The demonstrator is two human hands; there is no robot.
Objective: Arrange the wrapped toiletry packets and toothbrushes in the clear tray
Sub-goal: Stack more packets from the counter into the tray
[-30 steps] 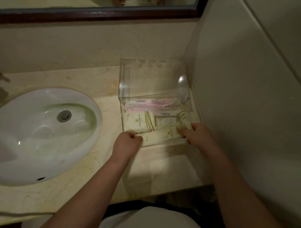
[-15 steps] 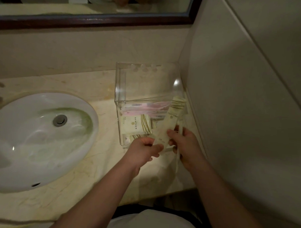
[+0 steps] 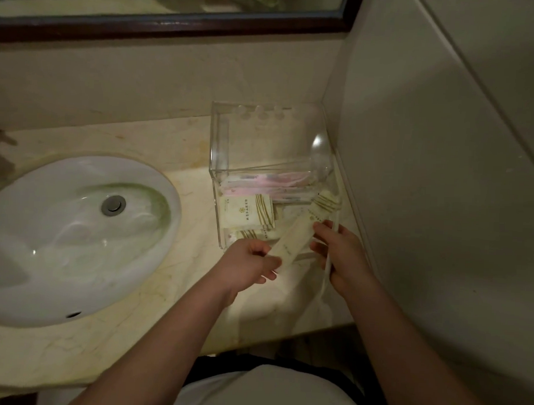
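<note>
A clear acrylic tray [image 3: 219, 158] stands on the marble counter in the corner by the right wall. Inside it, pink wrapped toothbrushes [image 3: 260, 184] lie across the back and a square cream packet [image 3: 248, 213] lies at the left, with another cream packet [image 3: 252, 233] in front of it. A long cream wrapped packet [image 3: 301, 233] slants from the tray's right side toward me. My left hand [image 3: 248, 266] pinches its near end. My right hand [image 3: 342, 256] touches its side and grips a thin clear-wrapped stick [image 3: 325, 283] that hangs down.
A white oval sink [image 3: 61, 240] fills the counter's left half. A dark-framed mirror [image 3: 175, 23] runs along the back wall. The right wall [image 3: 441, 208] sits close against the tray. The counter's front edge [image 3: 255, 341] is just before my body.
The long packet, flat along the tray's front a second ago, has been lifted and turned lengthwise. My hands have drawn closer together, and my right hand now also holds a thin stick.
</note>
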